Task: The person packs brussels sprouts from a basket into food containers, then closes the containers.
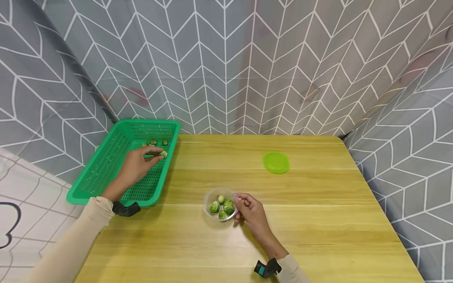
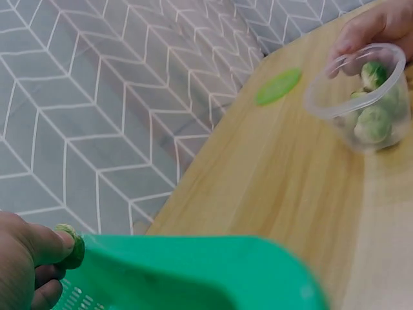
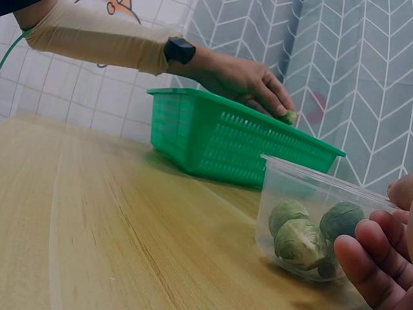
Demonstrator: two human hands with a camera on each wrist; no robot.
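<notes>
My left hand (image 1: 138, 165) pinches a Brussels sprout (image 1: 163, 154) between thumb and fingers, over the right side of a green plastic basket (image 1: 161, 188). In the left wrist view that sprout (image 2: 72, 248) shows at the fingertips, just above the basket's rim (image 2: 193, 248). More sprouts (image 1: 153, 142) lie at the basket's far end, partly hidden by the hand. With my right hand (image 1: 253, 216) I grip the rim of a clear round plastic tub (image 1: 209, 215), which stands on the table. Several Brussels sprouts (image 3: 300, 244) sit inside the tub.
A bright green round lid (image 1: 276, 162) lies on the wooden table (image 1: 318, 220), beyond the tub and to its right. Grey patterned curtains (image 1: 226, 70) hang behind the table and along its sides. The basket stands at the table's left edge.
</notes>
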